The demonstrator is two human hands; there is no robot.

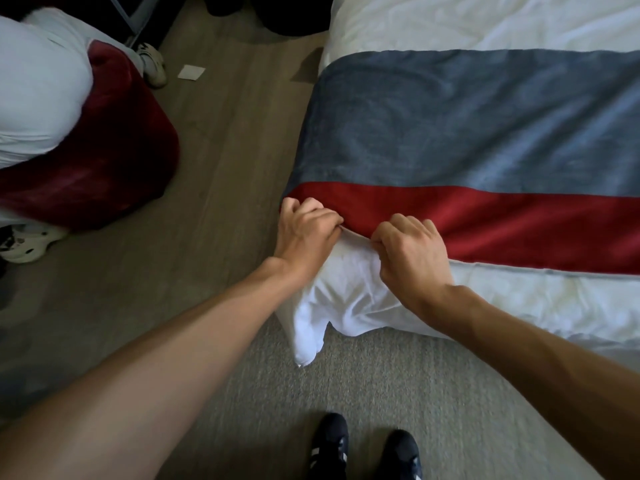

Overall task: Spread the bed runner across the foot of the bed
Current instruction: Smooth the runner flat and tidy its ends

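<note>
The bed runner (467,133), a broad grey-blue band with a red strip along its near edge, lies across the white bed (485,22) and runs away to the right of both hands, past the frame's edge. The left hand (306,233) has its fingers curled round the red hem at the very corner, where the cloth drops over the side of the bed. The right hand (414,247), just to the right of it and not touching it, is bunched up and pinches the same hem. Below both hands the white duvet corner (332,306) sags loose toward the carpet (381,393). The step in hand looks like squaring this end of the runner: the red edge dips toward the left hand instead of running straight, and faint ripples show in the cloth beyond the knuckles. To do it well, both hands should draw the hem with even tension, so the red line comes parallel with the duvet edge to the right of the right hand; a harder tug by one hand would skew it. The grip ought to take the runner alone, since catching the duvet beneath the fingers would drag the bedding too
</note>
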